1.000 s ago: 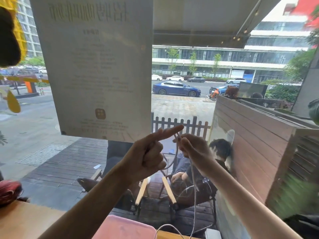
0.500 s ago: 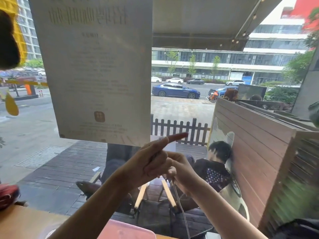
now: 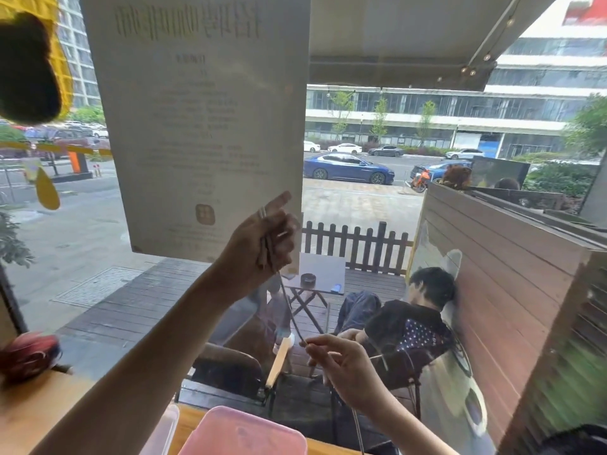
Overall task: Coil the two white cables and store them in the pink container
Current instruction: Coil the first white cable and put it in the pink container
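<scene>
My left hand (image 3: 259, 247) is raised in front of the window, with loops of a white cable (image 3: 290, 310) wrapped around its fingers. The cable runs down taut from it to my right hand (image 3: 341, 362), which pinches it between thumb and forefinger lower down; the rest hangs below my right wrist. The pink container (image 3: 243, 433) stands on the wooden table at the bottom edge, below both hands. I see only this one cable.
A window pane is close in front, with a paper notice (image 3: 203, 126) stuck to it. A clear plastic lid (image 3: 164, 431) leans left of the container. A red object (image 3: 29, 356) lies on the wooden table (image 3: 39, 408) at the left.
My hands were together; now my left hand has risen and my right hand has dropped, drawing the cable taut between them.
</scene>
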